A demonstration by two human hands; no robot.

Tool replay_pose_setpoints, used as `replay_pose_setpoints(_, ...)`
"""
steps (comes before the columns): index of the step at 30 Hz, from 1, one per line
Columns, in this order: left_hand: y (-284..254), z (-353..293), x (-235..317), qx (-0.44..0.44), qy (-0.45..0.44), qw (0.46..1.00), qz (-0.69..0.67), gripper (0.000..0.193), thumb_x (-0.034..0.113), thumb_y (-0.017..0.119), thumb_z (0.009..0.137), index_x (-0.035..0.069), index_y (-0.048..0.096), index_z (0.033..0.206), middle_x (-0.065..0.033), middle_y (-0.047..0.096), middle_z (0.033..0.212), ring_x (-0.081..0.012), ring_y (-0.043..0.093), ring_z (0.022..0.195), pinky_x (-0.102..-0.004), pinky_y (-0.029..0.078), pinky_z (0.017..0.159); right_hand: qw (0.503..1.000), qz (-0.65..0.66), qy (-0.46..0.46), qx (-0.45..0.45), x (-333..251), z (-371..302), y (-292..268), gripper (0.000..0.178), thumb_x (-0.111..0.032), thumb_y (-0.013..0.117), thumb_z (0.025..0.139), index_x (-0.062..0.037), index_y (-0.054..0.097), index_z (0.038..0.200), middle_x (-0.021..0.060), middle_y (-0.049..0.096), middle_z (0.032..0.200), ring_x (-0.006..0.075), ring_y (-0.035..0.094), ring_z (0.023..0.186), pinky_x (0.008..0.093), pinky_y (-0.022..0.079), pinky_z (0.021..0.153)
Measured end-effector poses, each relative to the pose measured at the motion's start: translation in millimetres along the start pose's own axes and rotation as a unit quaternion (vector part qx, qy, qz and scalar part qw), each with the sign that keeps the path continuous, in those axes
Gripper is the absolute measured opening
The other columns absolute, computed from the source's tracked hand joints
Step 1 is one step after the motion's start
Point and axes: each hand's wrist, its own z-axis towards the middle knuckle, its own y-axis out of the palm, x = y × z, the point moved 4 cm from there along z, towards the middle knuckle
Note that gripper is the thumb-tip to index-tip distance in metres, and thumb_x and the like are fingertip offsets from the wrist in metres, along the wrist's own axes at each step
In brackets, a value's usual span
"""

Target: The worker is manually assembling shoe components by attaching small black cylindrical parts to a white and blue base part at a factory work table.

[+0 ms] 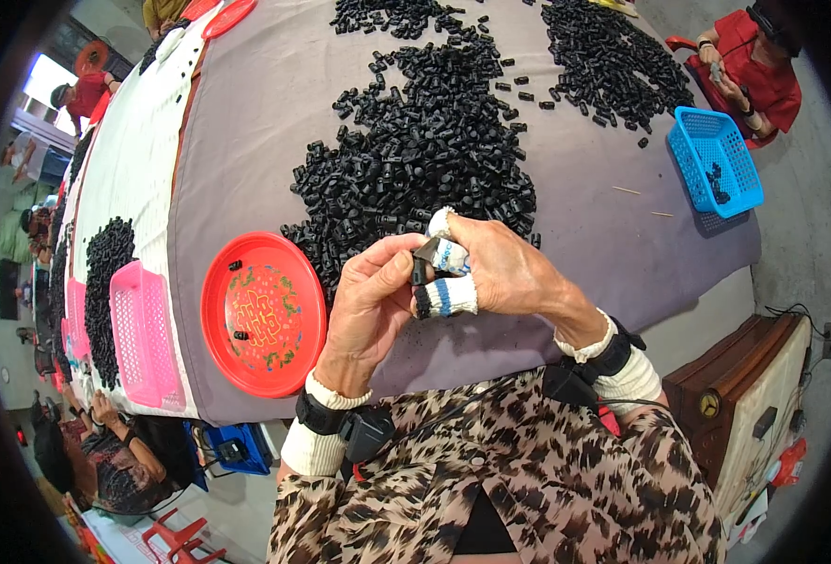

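We count two hands and one blade [427, 250]. The left hand [368, 301] has thumb and fingers pinched on one black part [419, 274]; the right hand [504, 268] has its fingers clamped on the blade (its handle is wrapped in white). One red plate [211, 315] bears two loose pieces [240, 335]. The held part, near the heap [425, 160], looks short and cylindrical.

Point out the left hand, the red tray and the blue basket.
Left hand [365, 305]: head view, middle of the hand.
Red tray [209, 312]: head view, on its left rim.
Blue basket [708, 123]: head view, on its far wall.
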Motion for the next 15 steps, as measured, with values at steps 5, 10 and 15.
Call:
replay_pose_setpoints(5, 3.2, 1.2, -1.8, 0.001, 0.006, 1.000, -0.006, 0.025, 0.012, 0.056, 0.087, -0.003, 0.056, 0.107, -0.0087, 0.063, 0.094, -0.0128, 0.062, 0.081, -0.0272, 0.053, 0.070, 1.000, -0.009, -0.016, 0.007, -1.9, -0.7, -1.0, 0.041, -0.028, 0.072, 0.068, 0.0016, 0.049, 0.085, 0.0138, 0.059, 0.069, 0.0242, 0.060, 0.062, 0.0334, 0.046, 0.058)
replay_pose_setpoints(10, 0.1, 1.2, -3.5, -0.011, -0.006, 1.000, -0.024, 0.025, 0.012, 0.056, 0.088, -0.003, 0.056, 0.107, -0.0094, 0.063, 0.095, -0.0136, 0.062, 0.083, -0.0291, 0.053, 0.075, 1.000, -0.009, -0.007, 0.005, 2.2, -0.1, -0.5, 0.041, -0.027, 0.072, 0.067, 0.0014, 0.049, 0.085, 0.0135, 0.059, 0.068, 0.0244, 0.059, 0.061, 0.0334, 0.045, 0.057)
replay_pose_setpoints(15, 1.2, 1.5, -5.2, -0.012, 0.000, 1.000, -0.023, 0.025, 0.012, 0.056, 0.088, -0.003, 0.056, 0.107, -0.0098, 0.063, 0.096, -0.0140, 0.062, 0.084, -0.0290, 0.053, 0.075, 1.000, -0.012, -0.016, 0.000, 3.0, -0.6, -0.2, 0.042, -0.028, 0.071, 0.067, 0.0017, 0.048, 0.086, 0.0137, 0.058, 0.067, 0.0254, 0.059, 0.060, 0.0339, 0.046, 0.057)
